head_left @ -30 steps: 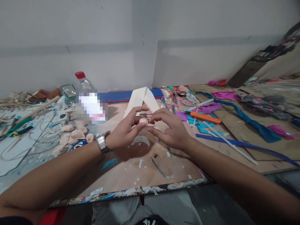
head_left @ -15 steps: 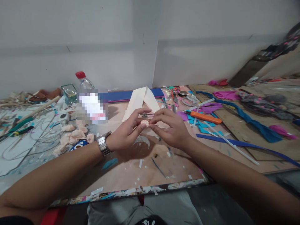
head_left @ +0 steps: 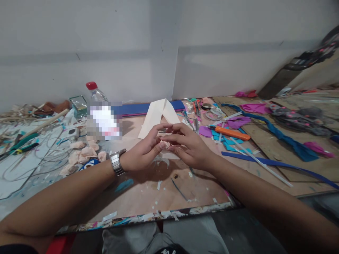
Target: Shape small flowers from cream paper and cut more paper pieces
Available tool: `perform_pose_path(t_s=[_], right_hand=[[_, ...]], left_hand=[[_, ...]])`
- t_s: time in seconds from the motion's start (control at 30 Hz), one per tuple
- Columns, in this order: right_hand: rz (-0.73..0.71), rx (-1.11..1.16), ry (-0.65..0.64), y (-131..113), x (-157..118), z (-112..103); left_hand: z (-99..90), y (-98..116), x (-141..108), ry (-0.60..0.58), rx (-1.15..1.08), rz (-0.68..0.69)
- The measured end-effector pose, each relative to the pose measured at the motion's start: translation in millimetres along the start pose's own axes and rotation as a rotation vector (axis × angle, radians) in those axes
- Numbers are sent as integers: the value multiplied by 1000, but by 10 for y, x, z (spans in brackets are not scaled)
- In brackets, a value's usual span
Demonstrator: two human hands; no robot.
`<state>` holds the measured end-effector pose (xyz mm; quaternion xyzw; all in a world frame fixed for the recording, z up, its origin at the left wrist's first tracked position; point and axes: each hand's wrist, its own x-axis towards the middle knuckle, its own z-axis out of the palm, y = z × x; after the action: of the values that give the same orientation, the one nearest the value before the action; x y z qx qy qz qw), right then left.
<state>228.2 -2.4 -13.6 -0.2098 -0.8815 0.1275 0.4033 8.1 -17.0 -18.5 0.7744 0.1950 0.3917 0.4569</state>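
Note:
Both of my hands meet over the middle of the worktable (head_left: 148, 197), pinching a small peach-coloured crumpled paper piece (head_left: 166, 143) between thumbs and fingertips. My left hand (head_left: 145, 148), below a metal wristwatch (head_left: 117, 162), grips its left side. From the right, my right hand (head_left: 189, 146) holds the other side with curled fingers, which partly hide the piece. Just behind the hands a folded cream paper strip (head_left: 152, 118) stands like an upside-down V. More peach crumpled paper pieces (head_left: 86, 153) lie left of my left wrist.
A red-capped bottle (head_left: 96, 93) stands at the back left, with pliers (head_left: 25, 144) and wood sticks nearby. To the right lie an orange utility knife (head_left: 231, 133), a blue strip (head_left: 265, 162), a white stick (head_left: 261, 162) and coloured paper scraps. A wall (head_left: 127, 42) closes the back.
My right fingers have closed further over the paper piece and its far side, so less of it shows. Both hands stay in nearly the same place.

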Motion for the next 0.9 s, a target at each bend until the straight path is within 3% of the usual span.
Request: perform_pose_path(t_s=[0.3,0.4,0.47,0.6,0.77,0.9], right_hand=[[-10,18,-75,-51,-4,21],[7,36,-48,-38,-8,23],[27,40,0,-13,-14,17],[110,-8,113,32,-31,-1],[78,-53,182,17,-31,-22],[28,-77,199,2,-31,-23]], left_hand=[[-15,-1,0,-5,74,-16],[-17,2,1,-9,-42,-90],[-28,-5,14,79,-104,-149],[-68,-14,71,376,-131,-200],[-95,1,111,352,-117,-281],[-105,-24,107,362,-270,-398]])
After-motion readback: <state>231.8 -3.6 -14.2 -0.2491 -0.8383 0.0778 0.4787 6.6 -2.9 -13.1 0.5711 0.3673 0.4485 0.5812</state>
